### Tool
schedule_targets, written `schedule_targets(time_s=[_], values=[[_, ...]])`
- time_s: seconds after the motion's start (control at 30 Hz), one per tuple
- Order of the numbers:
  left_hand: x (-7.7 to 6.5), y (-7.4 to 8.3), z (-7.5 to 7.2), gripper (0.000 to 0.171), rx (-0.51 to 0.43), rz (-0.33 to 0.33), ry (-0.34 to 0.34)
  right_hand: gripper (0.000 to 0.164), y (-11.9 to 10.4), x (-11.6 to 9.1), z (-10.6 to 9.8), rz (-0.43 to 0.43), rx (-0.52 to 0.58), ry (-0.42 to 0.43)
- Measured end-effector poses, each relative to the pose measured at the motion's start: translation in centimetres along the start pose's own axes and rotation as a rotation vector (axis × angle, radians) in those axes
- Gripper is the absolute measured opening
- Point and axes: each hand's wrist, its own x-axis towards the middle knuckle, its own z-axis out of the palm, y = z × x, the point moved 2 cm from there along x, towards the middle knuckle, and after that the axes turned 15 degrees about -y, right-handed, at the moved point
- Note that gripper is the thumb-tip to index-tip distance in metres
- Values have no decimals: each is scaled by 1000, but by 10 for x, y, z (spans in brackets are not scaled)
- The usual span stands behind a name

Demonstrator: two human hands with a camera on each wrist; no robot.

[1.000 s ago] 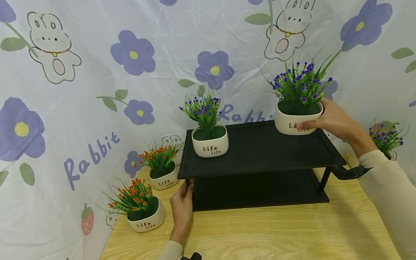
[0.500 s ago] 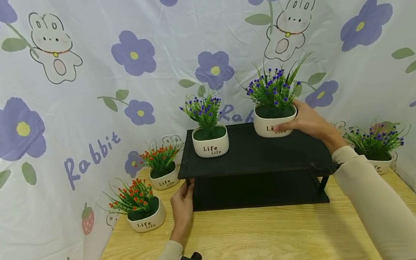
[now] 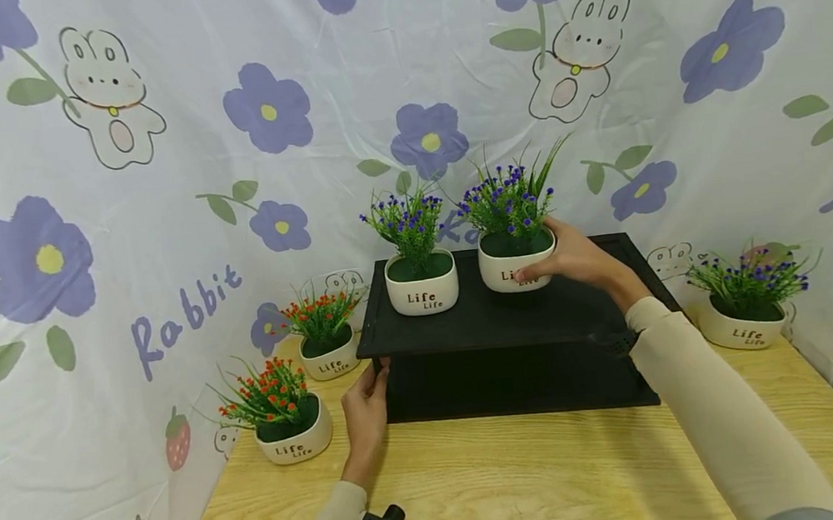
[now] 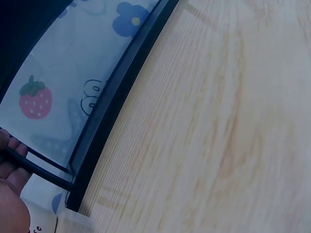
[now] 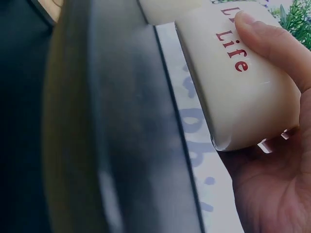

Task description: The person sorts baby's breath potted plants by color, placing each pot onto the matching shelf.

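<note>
My right hand (image 3: 584,257) holds a white potted plant (image 3: 496,266) with purple flowers, thumb on its "Life" lettering. In the right wrist view a gap shows between this pot (image 5: 262,92) and the black shelf surface (image 5: 141,121), so it hangs just above. Left of it, another purple-flowered potted plant (image 3: 412,295) stands on the top board of the two-tier black shelf (image 3: 468,326). At the shelf's left end my left hand (image 3: 365,411) grips a thin black post (image 4: 41,172), fingers curled round it. Part of that hand is cut off in the left wrist view.
Two orange-flowered potted plants, one nearer (image 3: 295,447) and one farther (image 3: 330,362), stand left of the shelf on the wooden table (image 3: 499,486). One more purple-flowered potted plant (image 3: 743,331) stands to the right. A patterned curtain (image 3: 337,58) hangs behind.
My right hand has carried the purple-flowered potted plant leftward and slightly down over the shelf, nearer the other pot. The left hand has stayed at the post.
</note>
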Motion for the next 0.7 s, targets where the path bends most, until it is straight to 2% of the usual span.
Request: schedule_targets(time_s=[0.27, 0.7], values=[[0, 0, 1, 29, -1, 4, -4, 132, 13, 13, 11, 8, -25, -29], [1, 0, 1, 29, -11, 13, -9, 134, 20, 15, 15, 7, 41, -50]])
